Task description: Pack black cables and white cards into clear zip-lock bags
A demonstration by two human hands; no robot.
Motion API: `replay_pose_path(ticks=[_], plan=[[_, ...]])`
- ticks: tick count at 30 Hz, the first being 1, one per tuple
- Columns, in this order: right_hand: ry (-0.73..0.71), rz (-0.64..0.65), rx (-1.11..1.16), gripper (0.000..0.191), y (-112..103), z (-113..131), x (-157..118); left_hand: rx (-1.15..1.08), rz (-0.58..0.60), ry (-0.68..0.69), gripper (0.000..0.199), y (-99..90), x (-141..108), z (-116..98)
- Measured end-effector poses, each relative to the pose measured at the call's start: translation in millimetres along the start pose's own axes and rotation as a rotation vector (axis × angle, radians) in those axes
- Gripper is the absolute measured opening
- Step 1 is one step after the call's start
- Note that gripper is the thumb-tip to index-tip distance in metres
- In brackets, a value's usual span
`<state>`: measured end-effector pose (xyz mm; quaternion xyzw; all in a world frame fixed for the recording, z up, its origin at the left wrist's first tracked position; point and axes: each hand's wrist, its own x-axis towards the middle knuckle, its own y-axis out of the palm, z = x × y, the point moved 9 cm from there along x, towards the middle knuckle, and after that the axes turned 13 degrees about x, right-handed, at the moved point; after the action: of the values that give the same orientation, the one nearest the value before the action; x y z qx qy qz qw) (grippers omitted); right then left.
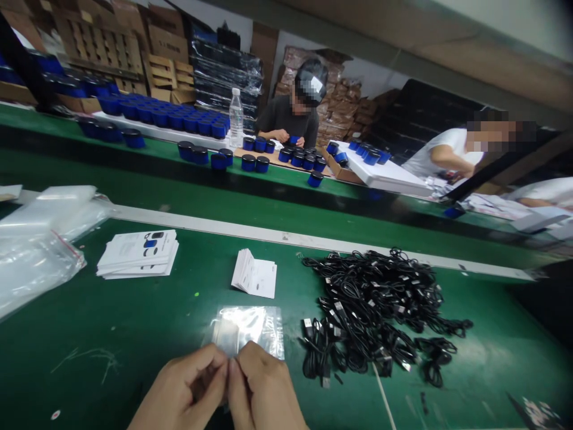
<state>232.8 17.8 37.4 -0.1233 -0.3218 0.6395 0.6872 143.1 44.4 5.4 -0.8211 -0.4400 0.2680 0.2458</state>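
You're working at a green bench [111, 334], with a co-worker in a dark T-shirt [286, 113] sitting across the way, handling blue-and-black round containers [192, 155] lined up on the far bench. Nearer you, a big pile of black cables [376, 304] is lying to your right, and loose clear plastic bags [40, 239] are heaped at the far left. A stack of printed leaflets [138, 254] is sitting left of centre, with a smaller fanned stack of white cards [254, 273] just past your hands. A small clear plastic bag [248, 330] is lying on the bench directly in front of you, and your left hand [183, 385] and right hand [264, 385] are close together, each grip pinching its lower edge, fingertips nearly meeting.
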Motion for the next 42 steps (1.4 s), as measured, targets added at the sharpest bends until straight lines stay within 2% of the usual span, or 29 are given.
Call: replay_pose_path(ticks=[4,7,9,11,16,18,20,21,22,24,25,28,31,35,38,40,42], plan=[[-0.094,-0.022,-0.128,0.021,7,4,-3,0.384,-0.24,0.167,0.024,-11.7,-6,-4],[-0.122,0.013,-0.264,0.02,15,5,-6,0.553,-0.387,0.295,0.021,-17.0,-10,-11],[-0.137,0.022,-0.32,0.021,16,6,-7,0.62,-0.466,0.305,0.021,-24.6,-10,-11],[-0.131,0.01,-0.289,0.023,14,5,-7,0.619,-0.495,0.284,0.021,-32.8,-9,-10],[0.056,0.024,-0.123,0.023,3,-9,3,0.532,-0.418,0.283,0.024,-38.6,-11,-8],[0.146,0.131,-0.096,0.021,2,-15,12,0.531,-0.425,0.222,0.026,-41.4,-10,1],[0.251,0.212,0.022,0.013,-3,-23,26,0.49,-0.386,0.14,0.026,-40.6,-5,17],[0.313,0.205,0.111,0.007,-8,-29,36,0.453,-0.343,0.1,0.025,-38.1,-1,25],[0.373,0.146,0.191,0.013,-16,-37,47,0.416,-0.292,0.059,0.025,-34.6,2,33],[0.5,0.017,0.319,0.037,-28,-59,70,0.355,-0.2,-0.006,0.025,-27.1,7,44],[0.535,0.005,0.34,0.043,-28,-69,82,0.335,-0.179,-0.026,0.025,-24.8,7,46],[0.649,0.044,0.409,0.044,-14,-98,106,0.299,-0.204,-0.061,0.027,-25.8,5,43],[0.737,0.084,0.488,0.036,-2,-113,111,0.251,-0.244,-0.089,0.028,-29.8,2,40],[0.768,0.135,0.575,0.02,-2,-116,105,0.121,-0.161,-0.119,0.031,-26.1,3,44],[0.714,0.116,0.589,0.016,-16,-110,97,-0.097,-0.148,-0.184,0.037,-27.1,5,52],[0.64,0.054,0.563,0.024,-32,-98,87,-0.199,-0.194,-0.225,0.039,-32.0,8,57],[0.549,0.009,0.522,0.025,-42,-77,70,-0.222,-0.215,-0.228,0.037,-35.0,12,58]])
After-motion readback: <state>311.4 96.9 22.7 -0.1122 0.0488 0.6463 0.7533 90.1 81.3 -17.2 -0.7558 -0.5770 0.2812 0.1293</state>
